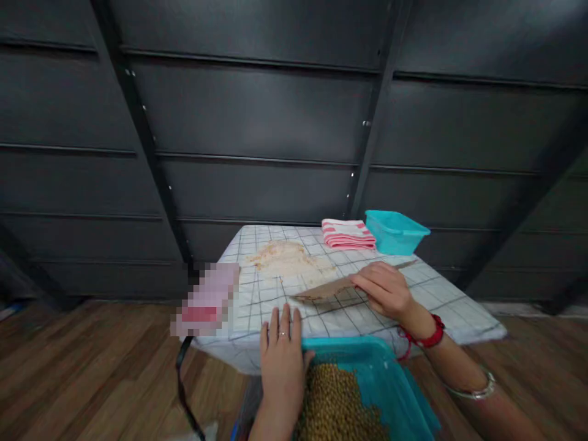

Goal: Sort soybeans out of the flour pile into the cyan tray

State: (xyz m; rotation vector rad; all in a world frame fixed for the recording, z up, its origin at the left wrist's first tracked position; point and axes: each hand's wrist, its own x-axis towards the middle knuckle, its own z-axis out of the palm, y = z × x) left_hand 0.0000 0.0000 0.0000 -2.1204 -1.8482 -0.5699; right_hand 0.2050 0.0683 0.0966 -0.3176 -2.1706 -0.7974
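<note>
My left hand (281, 352) rests with fingers together on the near edge of the table, its thumb against the rim of a teal tray (390, 392) full of small brown beans (337, 407) held below the table edge. My right hand (384, 288), with a red cord on its wrist, grips a flat piece of brown cardboard (324, 291) and holds it low over the checked tablecloth (271, 294). A patch of pale powdery residue (287, 258) lies on the cloth beyond the cardboard.
A folded red-and-white striped cloth (346, 234) and a teal plastic tub (395, 231) sit at the table's far right. A blurred pink object (206, 301) lies at the left corner. Dark panelled wall behind, wooden floor around.
</note>
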